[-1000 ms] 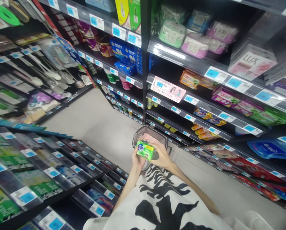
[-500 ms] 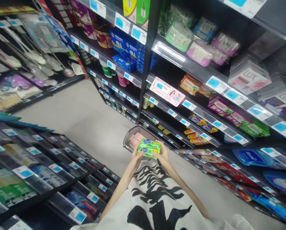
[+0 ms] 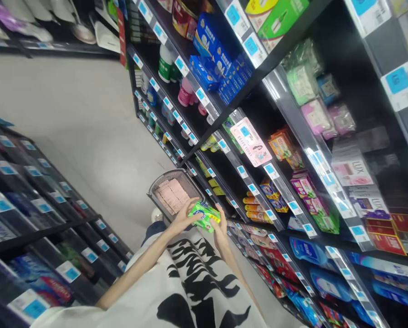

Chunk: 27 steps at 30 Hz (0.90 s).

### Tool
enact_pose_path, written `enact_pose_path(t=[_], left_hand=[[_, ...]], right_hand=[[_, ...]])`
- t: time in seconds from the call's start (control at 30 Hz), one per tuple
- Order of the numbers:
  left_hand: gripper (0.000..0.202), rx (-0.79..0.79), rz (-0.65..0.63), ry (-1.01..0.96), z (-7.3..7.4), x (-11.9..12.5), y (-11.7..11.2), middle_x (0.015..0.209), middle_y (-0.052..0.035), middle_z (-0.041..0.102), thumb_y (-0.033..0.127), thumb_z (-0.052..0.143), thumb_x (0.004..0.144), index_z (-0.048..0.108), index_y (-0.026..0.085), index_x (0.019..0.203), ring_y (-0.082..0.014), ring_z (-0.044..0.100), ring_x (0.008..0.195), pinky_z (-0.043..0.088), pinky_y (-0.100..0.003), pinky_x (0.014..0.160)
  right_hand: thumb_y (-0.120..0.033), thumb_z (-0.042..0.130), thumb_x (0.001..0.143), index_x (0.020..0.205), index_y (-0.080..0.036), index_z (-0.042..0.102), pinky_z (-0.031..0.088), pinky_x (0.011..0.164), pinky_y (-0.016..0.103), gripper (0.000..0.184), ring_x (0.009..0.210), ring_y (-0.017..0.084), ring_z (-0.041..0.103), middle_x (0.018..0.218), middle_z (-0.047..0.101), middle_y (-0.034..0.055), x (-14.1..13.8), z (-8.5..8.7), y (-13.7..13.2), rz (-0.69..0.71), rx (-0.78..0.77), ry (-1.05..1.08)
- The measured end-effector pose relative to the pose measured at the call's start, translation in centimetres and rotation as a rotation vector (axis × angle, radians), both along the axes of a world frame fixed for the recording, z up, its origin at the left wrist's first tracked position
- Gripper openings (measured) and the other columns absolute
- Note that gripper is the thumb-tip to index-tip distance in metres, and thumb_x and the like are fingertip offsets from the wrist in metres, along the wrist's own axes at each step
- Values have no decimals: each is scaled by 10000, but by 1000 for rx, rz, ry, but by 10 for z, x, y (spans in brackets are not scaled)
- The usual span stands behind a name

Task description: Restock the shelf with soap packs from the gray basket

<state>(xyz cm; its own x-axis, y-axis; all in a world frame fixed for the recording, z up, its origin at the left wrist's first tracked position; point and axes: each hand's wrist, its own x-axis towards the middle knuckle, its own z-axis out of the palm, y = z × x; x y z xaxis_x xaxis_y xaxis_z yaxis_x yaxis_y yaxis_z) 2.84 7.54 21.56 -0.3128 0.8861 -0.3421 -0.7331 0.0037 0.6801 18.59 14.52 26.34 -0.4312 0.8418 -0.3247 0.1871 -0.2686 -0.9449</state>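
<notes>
Between my two hands, in front of my chest, is a bright green pack of soap bars [image 3: 204, 216] with blue-and-white lettering and a yellow patch. My left hand [image 3: 185, 215] is closed on its left side. The fingers of my right hand [image 3: 220, 226] grip its right end, thumb on the face. Just beyond my hands is a grey plastic basket [image 3: 193, 183]. Flat pink packages [image 3: 172, 193] lie inside it. My hands hide part of the basket's near side.
Tall shelves with price tags [image 3: 255, 187] rise close on my right, stocked with blue boxes [image 3: 207, 73], wrapped soaps [image 3: 313, 209] and blue bottles [image 3: 308, 250]. Lower shelves [image 3: 43, 228] run along my left. Pale floor [image 3: 77, 105] stretches ahead between them.
My view has tilted and turned, so the shelves slant more steeply. The soap pack has tipped in my hands, its right end lower. More of the basket and its pink packages shows.
</notes>
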Motion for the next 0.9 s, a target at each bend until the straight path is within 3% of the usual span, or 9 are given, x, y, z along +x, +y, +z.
enact_pose_path(t=[0.2, 0.33, 0.47, 0.57, 0.67, 0.77, 0.9], left_hand=[[727, -69, 7, 19, 1, -8, 11, 1257, -89, 694, 281, 933, 589, 639, 239, 1252, -275, 676, 1109, 588, -330, 888], [776, -162, -22, 25, -7, 0, 16, 1154, -79, 722, 456, 916, 611, 597, 244, 1287, -265, 706, 1004, 607, -348, 827], [820, -236, -66, 29, -12, 8, 24, 1148, -73, 718, 539, 891, 639, 568, 256, 1337, -284, 699, 1052, 603, -386, 875], [847, -166, -52, -31, -8, 12, 32, 1264, -91, 683, 537, 888, 648, 548, 287, 1382, -301, 666, 1156, 582, -398, 935], [833, -15, -45, -103, -9, 12, 42, 1283, -124, 671, 549, 857, 677, 545, 298, 1407, -312, 677, 1134, 567, -425, 937], [744, -26, -191, -48, -31, 6, 51, 1176, -145, 719, 557, 823, 708, 599, 248, 1346, -323, 707, 1040, 550, -453, 928], [615, -264, -296, 249, -98, -3, 47, 931, -101, 773, 490, 863, 593, 686, 209, 1111, -345, 721, 967, 538, -443, 932]], right_hand=[[-458, 919, 630, 1467, -305, 476, 564, 1018, 494, 959, 1117, 299, 666, 1249, 672, 84, -10, 13, 15, 78, -66, -76], [-417, 952, 582, 1389, -305, 534, 624, 848, 467, 915, 931, 266, 692, 1109, 696, 50, -6, 2, 21, 4, -155, -86], [-450, 939, 612, 1328, -292, 578, 618, 863, 472, 817, 967, 274, 695, 1056, 715, 38, 1, -12, 31, -51, -187, -68], [-446, 919, 634, 1319, -293, 596, 603, 912, 454, 772, 1035, 275, 688, 1105, 715, 38, 6, -9, 47, -72, -147, -61], [-430, 868, 682, 1344, -290, 590, 591, 938, 448, 731, 1090, 287, 684, 1189, 704, 58, 13, 6, 76, -78, -123, 0], [-437, 780, 756, 1351, -284, 580, 597, 920, 470, 646, 1087, 291, 694, 1215, 699, 71, 19, 21, 116, -124, -133, 91], [-467, 733, 792, 1232, -242, 620, 605, 898, 459, 506, 1125, 279, 680, 1232, 687, 87, 24, 33, 180, -286, -68, 163]])
